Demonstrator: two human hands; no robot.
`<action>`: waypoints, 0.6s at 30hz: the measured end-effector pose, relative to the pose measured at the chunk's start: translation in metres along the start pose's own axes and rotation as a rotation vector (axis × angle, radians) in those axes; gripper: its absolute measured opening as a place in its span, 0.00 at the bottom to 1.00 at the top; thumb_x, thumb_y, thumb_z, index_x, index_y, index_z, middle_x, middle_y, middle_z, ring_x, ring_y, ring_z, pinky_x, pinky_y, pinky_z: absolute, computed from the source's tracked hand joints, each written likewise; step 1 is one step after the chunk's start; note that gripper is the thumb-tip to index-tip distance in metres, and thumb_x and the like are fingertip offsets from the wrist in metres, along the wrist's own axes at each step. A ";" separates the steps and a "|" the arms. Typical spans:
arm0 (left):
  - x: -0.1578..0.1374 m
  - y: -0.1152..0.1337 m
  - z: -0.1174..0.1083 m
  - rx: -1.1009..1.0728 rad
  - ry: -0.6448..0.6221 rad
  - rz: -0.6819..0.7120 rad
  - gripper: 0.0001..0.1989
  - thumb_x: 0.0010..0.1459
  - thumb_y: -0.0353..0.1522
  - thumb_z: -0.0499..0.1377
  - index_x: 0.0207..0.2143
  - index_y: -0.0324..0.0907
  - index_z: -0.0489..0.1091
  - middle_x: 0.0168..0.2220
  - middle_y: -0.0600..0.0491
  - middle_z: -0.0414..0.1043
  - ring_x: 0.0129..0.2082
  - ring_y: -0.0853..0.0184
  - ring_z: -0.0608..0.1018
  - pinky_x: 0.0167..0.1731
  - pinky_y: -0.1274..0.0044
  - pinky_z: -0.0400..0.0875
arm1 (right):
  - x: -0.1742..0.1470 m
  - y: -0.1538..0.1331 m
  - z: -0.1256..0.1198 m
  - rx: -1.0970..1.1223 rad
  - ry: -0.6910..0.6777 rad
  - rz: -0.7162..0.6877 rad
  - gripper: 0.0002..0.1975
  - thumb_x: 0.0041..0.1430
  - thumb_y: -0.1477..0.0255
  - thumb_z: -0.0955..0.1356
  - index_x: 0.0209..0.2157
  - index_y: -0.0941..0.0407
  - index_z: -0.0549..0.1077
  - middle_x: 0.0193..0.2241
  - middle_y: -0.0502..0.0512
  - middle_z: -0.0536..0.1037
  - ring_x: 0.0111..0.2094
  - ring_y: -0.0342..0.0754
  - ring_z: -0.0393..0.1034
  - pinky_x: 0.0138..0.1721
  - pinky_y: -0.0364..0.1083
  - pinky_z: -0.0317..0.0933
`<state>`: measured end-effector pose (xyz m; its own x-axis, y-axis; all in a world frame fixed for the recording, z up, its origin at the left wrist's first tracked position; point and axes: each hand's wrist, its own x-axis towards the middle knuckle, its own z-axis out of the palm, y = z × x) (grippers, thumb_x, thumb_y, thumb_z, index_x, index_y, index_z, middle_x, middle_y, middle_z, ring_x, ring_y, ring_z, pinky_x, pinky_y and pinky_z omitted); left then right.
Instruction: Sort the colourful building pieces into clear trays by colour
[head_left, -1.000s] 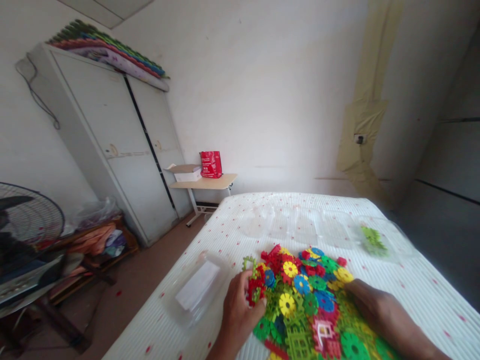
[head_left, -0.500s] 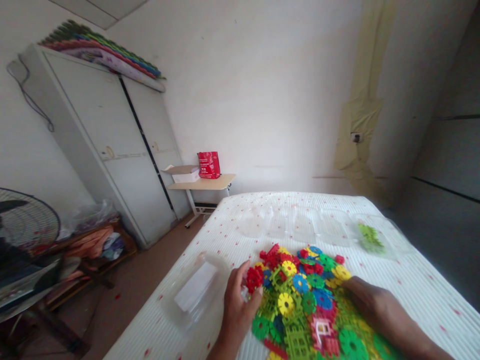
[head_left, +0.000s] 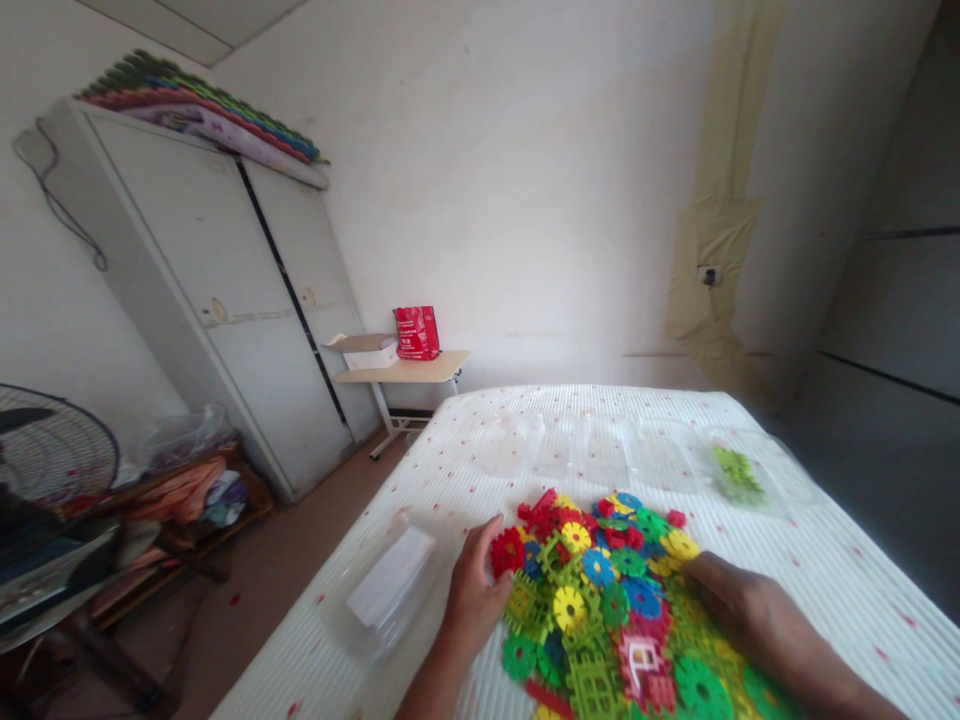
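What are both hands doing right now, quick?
Left hand: open, curved beside the red pieces.
Right hand: can't tell, its grip at the colourful pile is hidden.

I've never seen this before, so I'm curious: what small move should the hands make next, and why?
Perhaps the right hand should pick up a light-green piece: several lie beside it, and the rightmost clear tray holds similar ones.

Soft dim light, shadowy right edge, stretched corners

This looks like a home room, with cabinet [head_left: 202,250], fan [head_left: 60,445] and heaped fabrics [head_left: 178,490].
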<state>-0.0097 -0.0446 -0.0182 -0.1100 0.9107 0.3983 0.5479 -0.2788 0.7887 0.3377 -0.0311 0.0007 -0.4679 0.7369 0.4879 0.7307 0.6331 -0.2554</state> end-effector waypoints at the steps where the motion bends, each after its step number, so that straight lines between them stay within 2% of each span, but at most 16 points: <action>1: 0.000 0.000 0.000 -0.007 -0.011 0.000 0.32 0.41 0.20 0.53 0.52 0.43 0.63 0.50 0.49 0.69 0.51 0.63 0.71 0.52 0.68 0.65 | 0.000 0.000 0.000 -0.002 -0.002 -0.003 0.15 0.63 0.68 0.56 0.35 0.53 0.72 0.27 0.52 0.78 0.24 0.44 0.73 0.26 0.39 0.67; 10: -0.003 0.003 -0.001 0.035 -0.025 0.019 0.31 0.42 0.23 0.56 0.52 0.42 0.65 0.52 0.47 0.68 0.53 0.60 0.69 0.54 0.66 0.62 | 0.000 -0.003 -0.002 0.008 -0.018 0.014 0.14 0.64 0.68 0.56 0.35 0.53 0.72 0.29 0.53 0.78 0.26 0.44 0.74 0.27 0.39 0.67; 18: -0.004 -0.009 -0.001 0.146 -0.037 0.023 0.27 0.41 0.23 0.55 0.46 0.43 0.70 0.47 0.48 0.72 0.49 0.59 0.72 0.51 0.68 0.64 | 0.000 0.000 0.000 -0.028 -0.035 0.003 0.17 0.64 0.67 0.55 0.31 0.53 0.72 0.27 0.53 0.78 0.25 0.44 0.73 0.27 0.39 0.67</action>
<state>-0.0155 -0.0457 -0.0263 -0.0665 0.9158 0.3961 0.6649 -0.2553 0.7020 0.3375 -0.0308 0.0010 -0.4825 0.7468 0.4577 0.7456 0.6244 -0.2328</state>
